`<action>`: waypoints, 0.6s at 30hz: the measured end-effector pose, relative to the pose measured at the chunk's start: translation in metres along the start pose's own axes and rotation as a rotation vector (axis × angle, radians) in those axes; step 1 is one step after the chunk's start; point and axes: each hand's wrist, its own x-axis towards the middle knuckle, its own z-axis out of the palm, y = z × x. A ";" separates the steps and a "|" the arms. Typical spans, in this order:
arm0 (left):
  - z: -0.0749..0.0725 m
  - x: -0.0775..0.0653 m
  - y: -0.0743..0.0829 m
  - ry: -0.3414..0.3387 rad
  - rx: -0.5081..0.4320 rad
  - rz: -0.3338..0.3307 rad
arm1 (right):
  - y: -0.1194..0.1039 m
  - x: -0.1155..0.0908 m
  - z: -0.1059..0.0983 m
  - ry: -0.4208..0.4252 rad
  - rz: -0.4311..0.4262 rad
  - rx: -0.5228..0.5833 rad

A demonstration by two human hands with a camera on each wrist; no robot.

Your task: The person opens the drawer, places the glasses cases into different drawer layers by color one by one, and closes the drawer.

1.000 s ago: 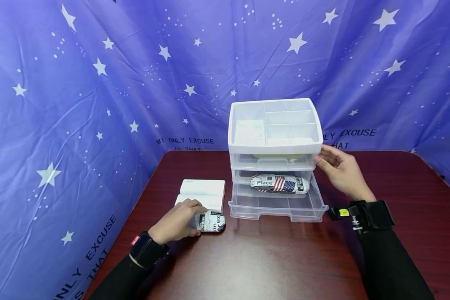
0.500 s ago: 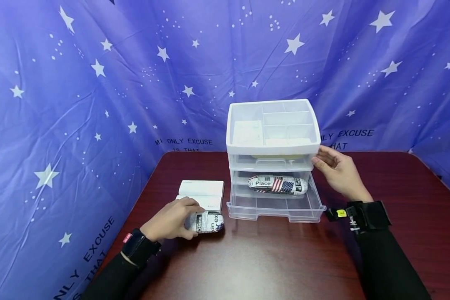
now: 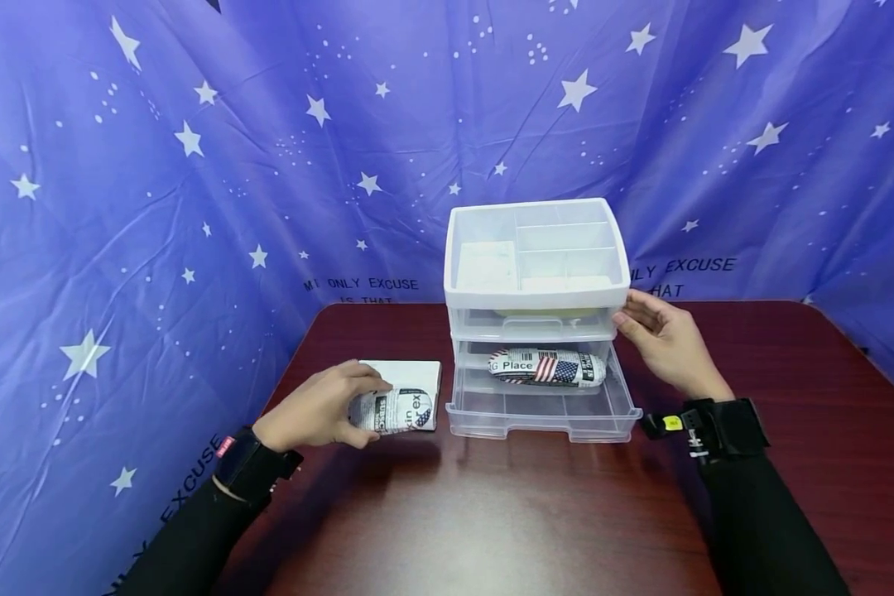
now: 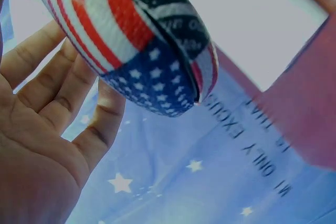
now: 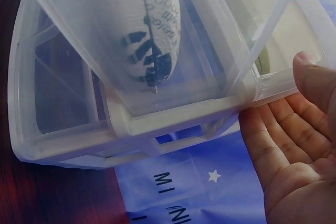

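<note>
My left hand (image 3: 320, 407) holds a newspaper-and-flag-print glasses case (image 3: 396, 410) between thumb and fingers, tilted and just off the table. In the left wrist view, the seam along the glasses case (image 4: 152, 72) shows. My right hand (image 3: 670, 348) grips the right side of a clear plastic drawer organizer (image 3: 536, 298), thumb at its front edge, fingers along the side. Its lower drawer (image 3: 477, 425) is pulled out, and a second glasses case (image 3: 547, 367) of similar print lies inside, also visible in the right wrist view (image 5: 147, 35).
A white flat box-like item (image 3: 420, 374) lies left of the organizer, partly hidden by the left hand and case. Something yellowish sits in the closed upper drawer (image 3: 492, 323). Dividers split the organizer's top tray (image 3: 566, 236). A starry blue curtain (image 3: 387, 149) hangs behind the dark red table (image 3: 521, 513).
My left hand has lifted the glasses case off the table and moved it up, slightly left, in front of the white item. The right hand stays on the organizer.
</note>
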 end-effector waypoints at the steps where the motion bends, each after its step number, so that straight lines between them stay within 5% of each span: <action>1: -0.005 0.002 0.000 0.005 0.000 0.006 | -0.005 0.000 0.000 -0.003 0.001 -0.001; 10: -0.037 0.031 0.008 0.077 0.028 0.117 | -0.017 -0.002 0.005 0.000 -0.025 -0.019; 18: -0.049 0.066 0.027 0.095 0.073 0.193 | 0.008 0.001 0.002 0.015 -0.012 -0.018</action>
